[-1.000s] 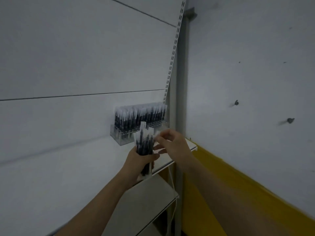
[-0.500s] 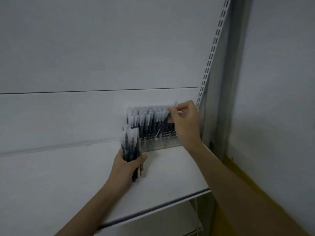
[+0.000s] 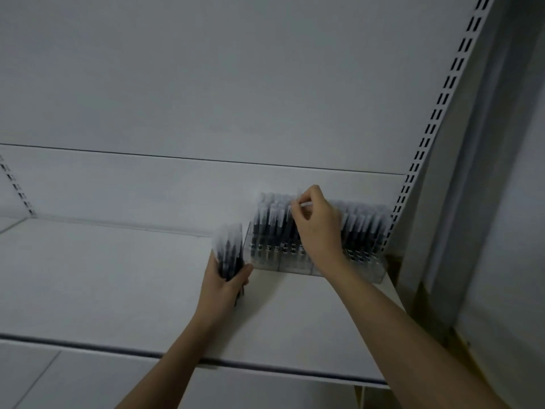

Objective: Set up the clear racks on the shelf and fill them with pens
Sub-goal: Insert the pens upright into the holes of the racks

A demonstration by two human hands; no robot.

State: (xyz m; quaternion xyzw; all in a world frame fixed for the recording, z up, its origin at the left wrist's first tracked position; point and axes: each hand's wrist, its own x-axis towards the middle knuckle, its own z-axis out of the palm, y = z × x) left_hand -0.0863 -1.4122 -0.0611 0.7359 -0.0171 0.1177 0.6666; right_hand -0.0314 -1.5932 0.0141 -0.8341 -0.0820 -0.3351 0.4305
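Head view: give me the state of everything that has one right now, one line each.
Clear rack: upright at the back right of the shelf, mostly filled with pens.
Pens in rack: upright in rows, capped ends up.
Left hand: grips a bundle of pens.
Bundle of pens: upright, just left of the rack.
Right hand: over the rack, pinches a single pen.
Single pen: lying across the fingertips, not yet slotted.
Shelf: level, carrying the rack.

Pale back panel with horizontal seam; slotted upright at right; grey wall beyond; light dim.
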